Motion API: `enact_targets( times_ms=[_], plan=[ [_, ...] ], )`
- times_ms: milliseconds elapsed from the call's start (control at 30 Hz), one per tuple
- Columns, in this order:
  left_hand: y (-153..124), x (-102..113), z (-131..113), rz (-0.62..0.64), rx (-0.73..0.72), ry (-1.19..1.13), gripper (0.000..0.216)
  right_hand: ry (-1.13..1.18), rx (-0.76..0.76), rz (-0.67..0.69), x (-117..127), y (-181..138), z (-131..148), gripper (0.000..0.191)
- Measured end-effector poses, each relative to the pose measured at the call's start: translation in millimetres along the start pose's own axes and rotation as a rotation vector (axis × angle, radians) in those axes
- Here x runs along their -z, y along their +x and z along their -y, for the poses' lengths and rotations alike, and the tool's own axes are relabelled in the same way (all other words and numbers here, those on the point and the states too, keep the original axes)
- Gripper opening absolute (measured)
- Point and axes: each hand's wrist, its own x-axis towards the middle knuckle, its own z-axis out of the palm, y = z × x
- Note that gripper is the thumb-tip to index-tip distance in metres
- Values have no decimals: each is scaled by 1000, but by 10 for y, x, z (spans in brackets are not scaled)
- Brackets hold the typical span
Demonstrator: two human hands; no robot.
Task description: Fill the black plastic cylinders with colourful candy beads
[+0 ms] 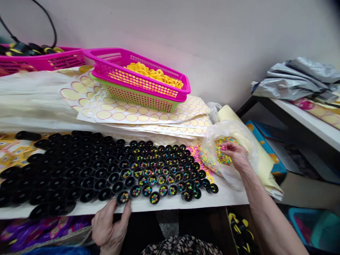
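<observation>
Rows of small black cups stand close together on the white table. Many on the right side hold coloured beads, while those on the left look dark inside. My left hand is at the table's front edge, thumb and finger on either side of a bead-filled black cup. Over at the right, my right hand is above an open clear plastic bag of small multicoloured beads. Its fingertips are pinched together. A bit of pink shows there, but what they hold is unclear.
Behind the cups, a pink basket of yellow rings sits on a green basket over sticker sheets. Another pink basket is at far left. A shelf with silver bags stands right. Below the table is a box of black-and-yellow pieces.
</observation>
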Motion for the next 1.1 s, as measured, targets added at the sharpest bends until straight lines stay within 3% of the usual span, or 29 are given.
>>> enact_targets(
  times_ms=[100, 200, 300, 400, 533, 667, 833, 1100],
  plan=[
    [9, 69, -51, 72, 17, -23, 36, 219, 5, 60, -198, -217, 345, 27],
    [2, 105, -86, 48, 18, -36, 37, 290, 36, 313, -630, -445, 731, 25],
    [-7, 114, -99, 32, 21, -73, 41, 223, 115, 600, -1210, -626, 1043, 18],
    [-6, 129, -106, 28, 24, -90, 42, 55, 305, 777, -1769, -694, 1215, 10],
    [-11, 153, -97, 51, 45, -119, 42, -235, 654, 828, -2252, -663, 1295, 11],
    [-34, 163, -76, 87, 71, -135, 41, -496, 835, 831, -2452, -662, 1349, 17],
    [-56, 162, -61, 98, 82, -135, 40, -786, 950, 800, -2538, -699, 1414, 24],
    [-68, 175, -51, 118, 77, -162, 44, -824, 928, 812, -2558, -659, 1417, 23]
  ],
)
